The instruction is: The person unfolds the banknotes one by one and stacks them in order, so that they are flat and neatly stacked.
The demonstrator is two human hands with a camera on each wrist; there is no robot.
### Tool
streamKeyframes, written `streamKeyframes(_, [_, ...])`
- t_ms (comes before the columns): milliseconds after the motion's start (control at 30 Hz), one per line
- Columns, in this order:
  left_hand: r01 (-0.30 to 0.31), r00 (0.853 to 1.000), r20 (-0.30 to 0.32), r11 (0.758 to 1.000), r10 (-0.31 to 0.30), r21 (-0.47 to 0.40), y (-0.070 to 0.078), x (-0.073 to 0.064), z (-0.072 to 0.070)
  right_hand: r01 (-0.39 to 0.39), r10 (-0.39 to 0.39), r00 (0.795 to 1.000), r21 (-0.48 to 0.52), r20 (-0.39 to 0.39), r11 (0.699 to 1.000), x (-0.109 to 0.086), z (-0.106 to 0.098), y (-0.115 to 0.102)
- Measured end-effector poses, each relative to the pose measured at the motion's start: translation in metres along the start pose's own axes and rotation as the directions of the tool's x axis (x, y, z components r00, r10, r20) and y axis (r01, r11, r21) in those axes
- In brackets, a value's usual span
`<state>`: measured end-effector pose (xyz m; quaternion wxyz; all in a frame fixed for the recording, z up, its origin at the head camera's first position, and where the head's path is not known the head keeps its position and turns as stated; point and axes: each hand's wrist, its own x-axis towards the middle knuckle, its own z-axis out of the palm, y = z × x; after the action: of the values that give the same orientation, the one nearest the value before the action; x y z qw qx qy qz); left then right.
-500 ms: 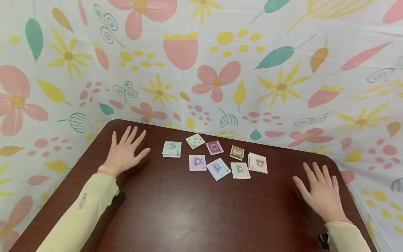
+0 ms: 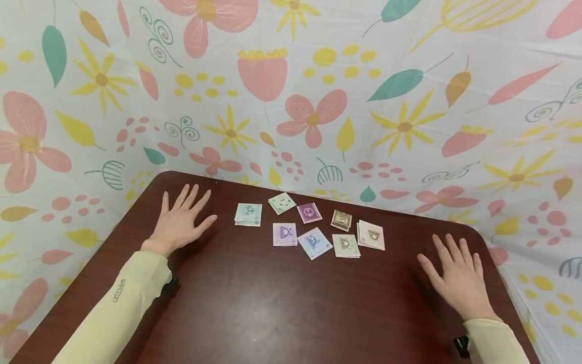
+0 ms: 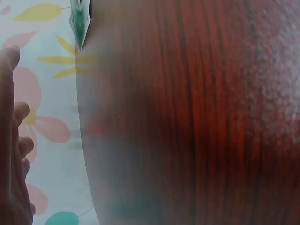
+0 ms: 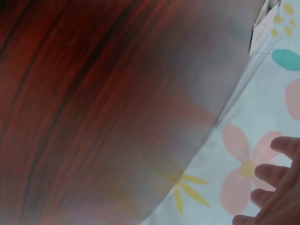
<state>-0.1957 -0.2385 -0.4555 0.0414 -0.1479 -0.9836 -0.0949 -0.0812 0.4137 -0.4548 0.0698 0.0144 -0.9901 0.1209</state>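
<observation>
Both hands lie flat, palms down, on a dark red-brown wooden table (image 2: 273, 308). My left hand (image 2: 180, 220) rests with fingers spread at the far left, a little left of a mint-green card pile (image 2: 248, 214). My right hand (image 2: 454, 275) rests near the right edge, below and right of a cream card pile (image 2: 371, 235). Between them lie several small illustrated cards: green (image 2: 282, 202), purple (image 2: 309, 213), lilac (image 2: 284, 234), blue (image 2: 314, 243), brown (image 2: 342, 220) and pale green (image 2: 346, 245). Neither hand holds anything. The left hand's fingers (image 3: 14, 140) and the right hand's fingers (image 4: 274, 173) show at the wrist views' edges.
A floral-print cloth (image 2: 291, 91) hangs behind the table and drapes down both sides. The table's far edge and rounded corners lie close behind the cards. The wrist views show blurred wood grain (image 3: 197, 122) and cloth.
My right hand has slid slightly left and toward me on the table. The left hand and the cards have not moved.
</observation>
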Motion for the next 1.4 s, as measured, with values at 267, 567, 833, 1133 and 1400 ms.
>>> streamKeyframes(267, [-0.003, 1.0, 0.004, 1.0, 0.003, -0.004, 0.005, 0.0, -0.002, 0.006, -0.006, 1.0, 0.0, -0.007, 1.0, -0.001, 0.002, -0.002])
streamKeyframes(567, [-0.015, 1.0, 0.017, 1.0, 0.015, 0.01, 0.011, -0.001, -0.001, 0.016, -0.016, 1.0, 0.005, -0.02, 1.0, -0.001, 0.003, -0.009])
streamKeyframes(833, [-0.039, 0.999, -0.01, 0.999, 0.039, -0.023, 0.025, -0.009, -0.004, 0.076, -0.073, 0.995, 0.031, -0.069, 0.997, -0.005, 0.004, -0.028])
streamKeyframes(1133, [-0.152, 0.982, -0.109, 0.988, 0.154, 0.022, 0.049, -0.023, 0.0, 0.228, -0.224, 0.961, 0.008, -0.159, 0.974, -0.008, 0.009, -0.065])
streamKeyframes(1400, [-0.244, 0.959, -0.144, 0.97, 0.242, 0.007, 0.077, -0.034, 0.006, 0.314, -0.309, 0.938, 0.008, -0.156, 0.949, -0.015, 0.013, -0.099])
